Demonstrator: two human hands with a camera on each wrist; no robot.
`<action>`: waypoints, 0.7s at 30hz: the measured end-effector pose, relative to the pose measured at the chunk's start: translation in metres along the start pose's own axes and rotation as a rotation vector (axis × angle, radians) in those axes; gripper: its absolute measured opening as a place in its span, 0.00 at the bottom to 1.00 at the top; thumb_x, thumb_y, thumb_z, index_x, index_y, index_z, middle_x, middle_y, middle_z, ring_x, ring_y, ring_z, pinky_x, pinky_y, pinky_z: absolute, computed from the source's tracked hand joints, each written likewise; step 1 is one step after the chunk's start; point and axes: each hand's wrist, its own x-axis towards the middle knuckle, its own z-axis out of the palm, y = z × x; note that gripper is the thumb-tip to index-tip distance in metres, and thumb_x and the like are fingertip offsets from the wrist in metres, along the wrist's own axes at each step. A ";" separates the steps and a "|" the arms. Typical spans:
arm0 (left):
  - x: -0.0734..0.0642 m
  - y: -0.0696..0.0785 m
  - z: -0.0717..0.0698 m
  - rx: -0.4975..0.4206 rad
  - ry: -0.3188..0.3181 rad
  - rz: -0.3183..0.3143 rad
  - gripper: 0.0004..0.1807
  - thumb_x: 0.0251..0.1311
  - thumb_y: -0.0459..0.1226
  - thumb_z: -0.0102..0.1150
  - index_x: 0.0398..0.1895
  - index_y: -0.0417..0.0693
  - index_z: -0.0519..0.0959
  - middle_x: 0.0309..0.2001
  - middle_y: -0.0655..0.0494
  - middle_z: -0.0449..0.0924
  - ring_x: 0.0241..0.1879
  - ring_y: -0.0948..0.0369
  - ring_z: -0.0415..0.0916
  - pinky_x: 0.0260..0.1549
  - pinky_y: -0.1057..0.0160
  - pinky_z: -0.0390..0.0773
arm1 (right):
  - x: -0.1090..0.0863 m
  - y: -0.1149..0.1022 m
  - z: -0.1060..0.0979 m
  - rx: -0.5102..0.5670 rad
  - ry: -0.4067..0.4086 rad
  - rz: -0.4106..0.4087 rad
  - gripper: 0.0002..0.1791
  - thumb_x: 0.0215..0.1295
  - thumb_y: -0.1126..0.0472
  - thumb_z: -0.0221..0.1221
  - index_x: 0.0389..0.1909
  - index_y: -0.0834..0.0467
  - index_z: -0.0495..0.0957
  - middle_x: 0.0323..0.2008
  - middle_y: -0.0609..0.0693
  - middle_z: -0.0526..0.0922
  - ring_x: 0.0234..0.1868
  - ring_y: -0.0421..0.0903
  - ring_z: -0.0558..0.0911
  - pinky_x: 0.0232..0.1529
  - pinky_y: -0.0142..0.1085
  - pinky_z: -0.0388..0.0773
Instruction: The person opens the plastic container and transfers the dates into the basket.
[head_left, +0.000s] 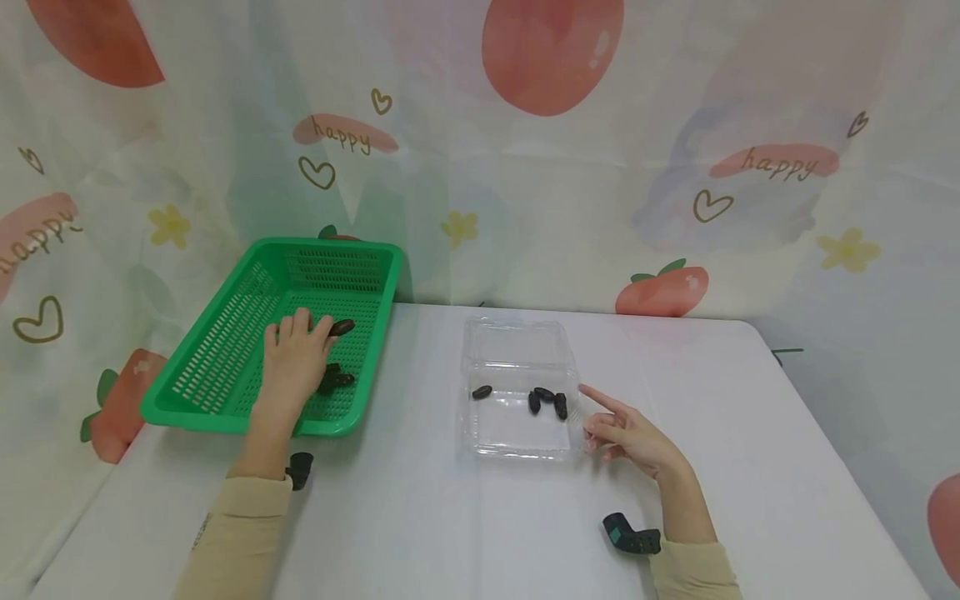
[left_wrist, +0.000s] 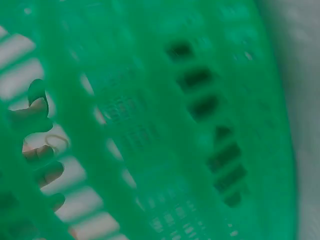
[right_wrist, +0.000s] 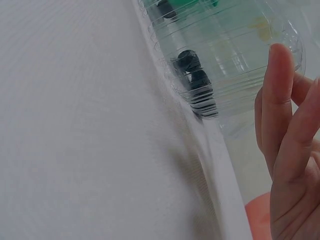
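My left hand (head_left: 294, 358) is inside the green slotted basket (head_left: 367, 250), pinching a dark brown oval fruit, date-like in look (head_left: 342, 327), between thumb and fingers. Just below, several more dark fruits (head_left: 335, 380) lie on the basket floor. Through the slots in the left wrist view only parts of the fingers (left_wrist: 37, 152) show. A clear plastic clamshell box (head_left: 517, 437) stands with its lid raised; several dark fruits (head_left: 544, 394) lie inside. Beside its right wall is my right hand (head_left: 633, 437), index finger extended at the rim; whether it touches is unclear.
Both things stand on a white-covered table (head_left: 420, 517), the basket left and the box near the middle. A patterned curtain (head_left: 480, 183) hangs behind the table. A black wrist camera (head_left: 632, 535) sits by the right wrist.
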 end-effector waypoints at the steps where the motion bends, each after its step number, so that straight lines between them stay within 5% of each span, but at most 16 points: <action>1: -0.001 -0.004 -0.001 -0.006 -0.021 -0.014 0.11 0.64 0.39 0.50 0.44 0.42 0.66 0.43 0.39 0.60 0.42 0.42 0.58 0.48 0.41 0.58 | 0.000 0.000 0.000 -0.001 0.002 0.001 0.39 0.64 0.65 0.54 0.70 0.62 0.42 0.27 0.42 0.79 0.27 0.37 0.79 0.22 0.28 0.74; 11: -0.005 -0.036 0.002 0.028 -0.240 -0.093 0.17 0.67 0.39 0.45 0.55 0.40 0.64 0.49 0.35 0.57 0.48 0.39 0.55 0.50 0.38 0.54 | 0.001 0.001 -0.001 -0.015 0.015 0.013 0.39 0.63 0.65 0.54 0.70 0.61 0.43 0.28 0.43 0.79 0.27 0.37 0.79 0.22 0.28 0.74; 21: -0.005 -0.041 0.005 0.094 -0.374 -0.112 0.20 0.66 0.38 0.46 0.58 0.38 0.63 0.51 0.32 0.56 0.51 0.37 0.54 0.50 0.37 0.55 | 0.000 0.000 -0.001 -0.022 0.017 0.019 0.39 0.64 0.64 0.55 0.70 0.61 0.44 0.28 0.43 0.79 0.27 0.37 0.79 0.22 0.28 0.74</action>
